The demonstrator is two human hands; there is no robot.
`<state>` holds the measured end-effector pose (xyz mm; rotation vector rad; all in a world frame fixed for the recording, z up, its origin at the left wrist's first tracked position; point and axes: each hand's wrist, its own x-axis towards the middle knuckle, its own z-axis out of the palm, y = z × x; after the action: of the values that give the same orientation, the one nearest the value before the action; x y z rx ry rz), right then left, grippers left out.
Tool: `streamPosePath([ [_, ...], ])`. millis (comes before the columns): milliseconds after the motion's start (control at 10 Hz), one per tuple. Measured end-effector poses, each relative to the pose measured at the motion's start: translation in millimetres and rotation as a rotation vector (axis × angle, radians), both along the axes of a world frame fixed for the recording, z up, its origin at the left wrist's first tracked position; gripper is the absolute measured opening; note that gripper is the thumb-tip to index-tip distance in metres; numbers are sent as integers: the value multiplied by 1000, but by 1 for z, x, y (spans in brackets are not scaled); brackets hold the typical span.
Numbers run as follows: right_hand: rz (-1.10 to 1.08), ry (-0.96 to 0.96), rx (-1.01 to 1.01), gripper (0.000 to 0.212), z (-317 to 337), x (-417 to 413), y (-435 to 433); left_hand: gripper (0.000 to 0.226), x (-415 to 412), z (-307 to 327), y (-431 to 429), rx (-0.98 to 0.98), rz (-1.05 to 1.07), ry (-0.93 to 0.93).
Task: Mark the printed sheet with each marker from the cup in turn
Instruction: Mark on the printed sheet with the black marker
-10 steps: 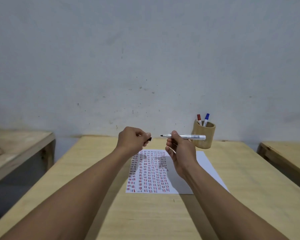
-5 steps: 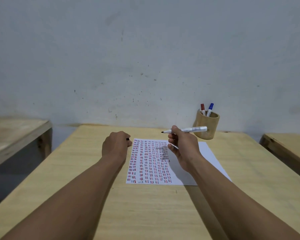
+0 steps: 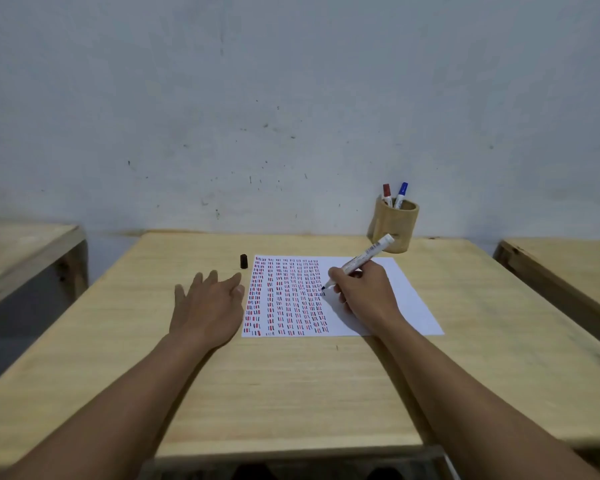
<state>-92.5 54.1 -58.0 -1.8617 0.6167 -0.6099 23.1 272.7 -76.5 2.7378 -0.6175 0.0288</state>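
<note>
Head view: my right hand (image 3: pixel 364 292) pinches the uncapped black marker (image 3: pixel 359 260), tip at the sheet (image 3: pixel 388 289); left hand (image 3: pixel 210 303) lies spread; red marker (image 3: pixel 387 194) and blue marker (image 3: pixel 401 194) wait in the cup (image 3: pixel 394 225).

A plain workroom or classroom-like space, bare and unfurnished beyond its desks. A light plywood table (image 3: pixel 291 386) stands against a scuffed, grey-white plastered wall (image 3: pixel 291 98) flecked with dark marks. Similar wooden tables flank it, one at the left (image 3: pixel 25 251) and one at the right (image 3: pixel 565 268). A bamboo cup (image 3: pixel 394 225) of markers (image 3: pixel 394 195) and a printed sheet (image 3: pixel 406 299) suggest desk work.
</note>
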Motion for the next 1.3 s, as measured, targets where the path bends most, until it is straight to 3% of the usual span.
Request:
streamPosePath([
  [200,-26,100,-191,30,-2,1,2,53,0,-2,1,57,-21,1],
  [400,-29,117,-231,31,-3,1,3,54,1,-4,2,66,-22,-5],
  [1000,-19,141,-222,27,0,0,6,55,-1,-3,3,81,-29,-7],
  [1300,-94,12,-75,27,3,0,-3,44,2,4,-3,-78,77,-75],
])
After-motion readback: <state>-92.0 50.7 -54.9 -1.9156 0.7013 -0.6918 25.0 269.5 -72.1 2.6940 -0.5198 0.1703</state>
